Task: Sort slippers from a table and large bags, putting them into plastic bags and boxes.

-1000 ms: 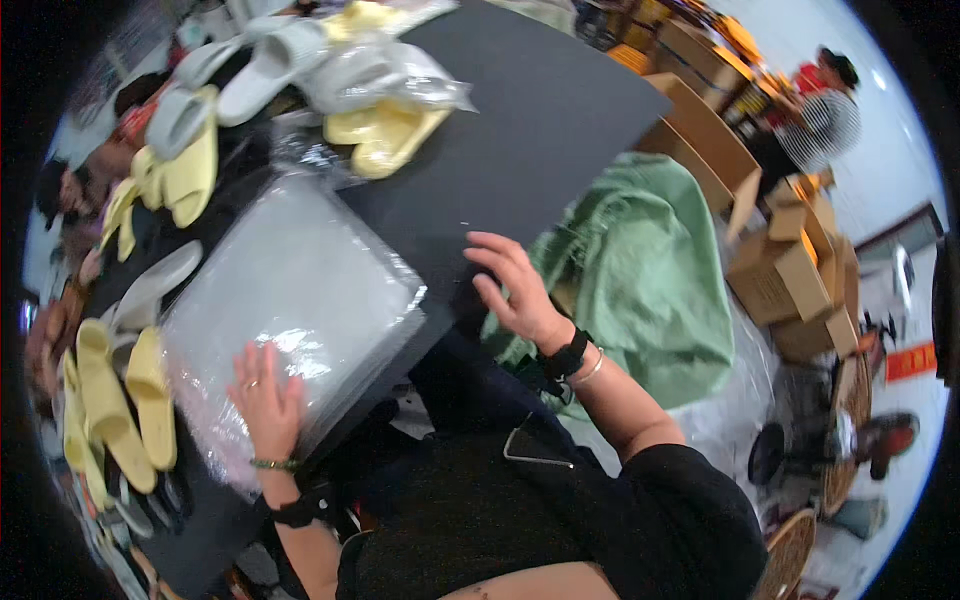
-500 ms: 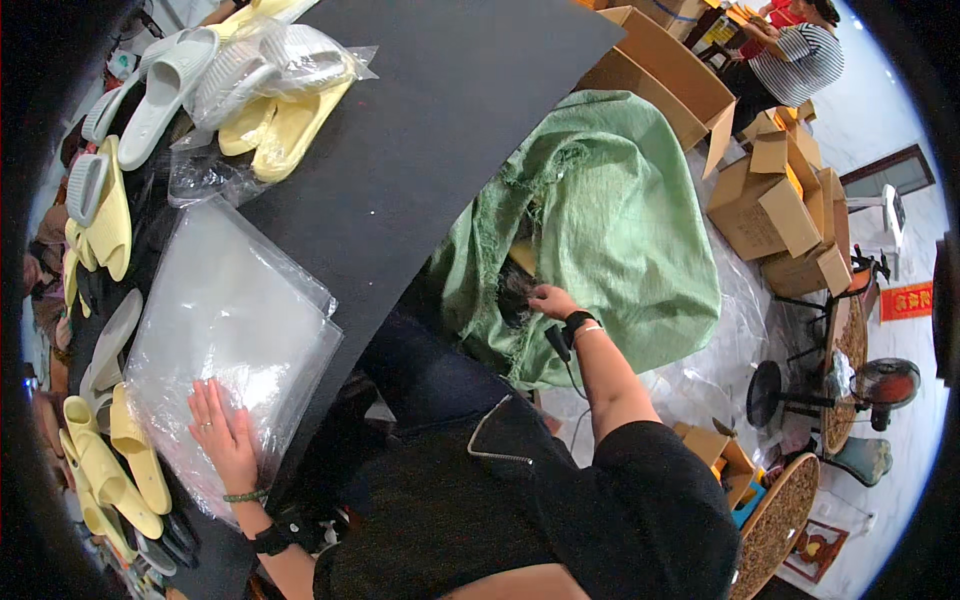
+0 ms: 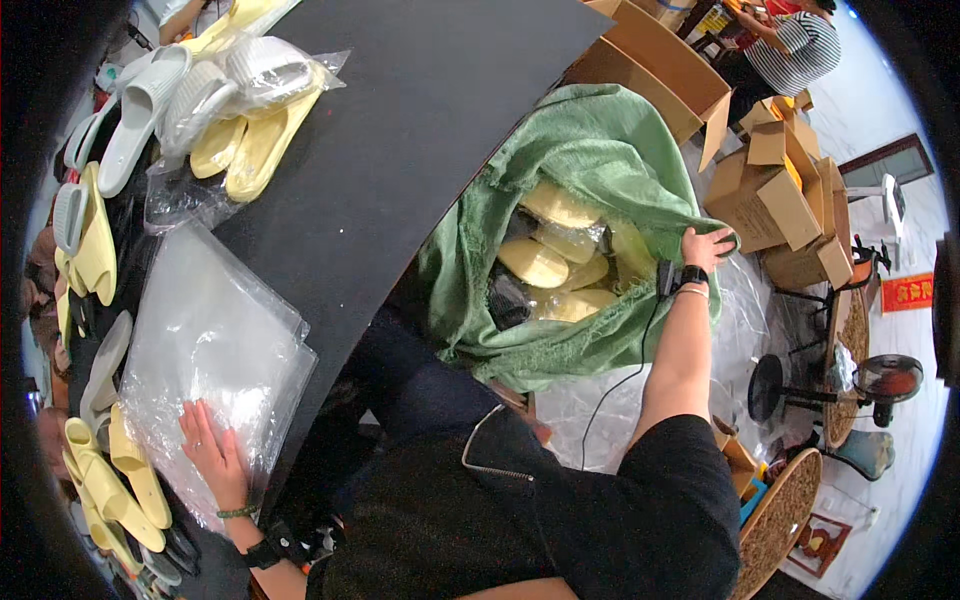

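My left hand lies flat, fingers stretched, on a stack of clear plastic bags at the left of the dark table. To the right, my right hand grips the right edge of a green woven sack, its arm reaching across from below. The sack's mouth gapes wide. Inside lie several yellow slippers, some in clear wrapping, along with a dark item whose kind I cannot make out. A cable runs down from my right wrist.
Grey slippers and yellow slippers line the table's left side, some bagged. Open cardboard boxes stand beyond the sack. Further right are a fan and round woven trays. A person in stripes works at the upper right.
My right hand has drawn the sack's edge to the right, and the mouth has opened to show the slippers inside. My left hand stays flat on the plastic bags.
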`<act>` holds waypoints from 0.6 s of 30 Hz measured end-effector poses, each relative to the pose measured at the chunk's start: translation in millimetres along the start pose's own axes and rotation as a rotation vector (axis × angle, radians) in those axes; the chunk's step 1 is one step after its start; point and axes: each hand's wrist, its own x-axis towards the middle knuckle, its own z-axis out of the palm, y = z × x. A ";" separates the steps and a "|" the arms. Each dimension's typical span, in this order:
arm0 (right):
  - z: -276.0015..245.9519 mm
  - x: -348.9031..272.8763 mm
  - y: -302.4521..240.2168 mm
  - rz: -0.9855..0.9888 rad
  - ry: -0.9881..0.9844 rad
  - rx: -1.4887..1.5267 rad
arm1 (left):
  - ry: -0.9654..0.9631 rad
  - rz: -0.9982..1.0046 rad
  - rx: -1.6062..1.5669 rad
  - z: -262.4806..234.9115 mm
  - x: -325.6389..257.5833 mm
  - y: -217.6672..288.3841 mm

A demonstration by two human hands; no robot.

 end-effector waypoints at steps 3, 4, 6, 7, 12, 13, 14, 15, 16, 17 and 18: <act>-0.8 -11.1 -9.6 0.012 -0.187 -0.207 | 0.003 0.007 0.013 3.5 -0.6 -0.2; 7.0 -26.6 -12.3 -0.007 -0.252 -0.328 | 0.005 0.004 0.022 2.7 -1.1 1.3; 30.6 -62.1 -9.7 -0.338 -0.229 -0.492 | 0.015 0.004 0.015 1.4 0.4 4.5; 20.5 -102.0 -31.6 -0.474 -0.312 -0.411 | -0.003 -0.027 0.046 -4.3 -1.4 7.4; 119.2 -154.9 -26.8 -0.062 -0.893 0.413 | -0.020 -0.097 0.055 -9.6 5.7 14.8; 130.0 -156.7 -26.3 0.001 -0.809 0.378 | -0.023 -0.081 0.023 -11.0 5.0 10.2; 143.1 -153.6 -21.6 0.060 -0.721 0.346 | -0.021 -0.067 -0.012 -10.3 5.3 9.1; 150.2 -158.2 -17.1 0.113 -0.751 0.593 | 0.010 -0.099 -0.006 -13.6 4.5 12.9; 155.2 -158.3 -9.9 0.161 -0.781 0.845 | -0.029 -0.109 -0.027 -17.8 5.7 19.9; 159.3 -132.1 5.9 0.097 -1.048 1.146 | -0.059 -0.106 -0.068 -14.6 14.0 25.6; 162.0 -142.1 -0.9 0.286 -1.233 1.376 | -0.007 -0.152 -0.055 -15.8 11.9 23.9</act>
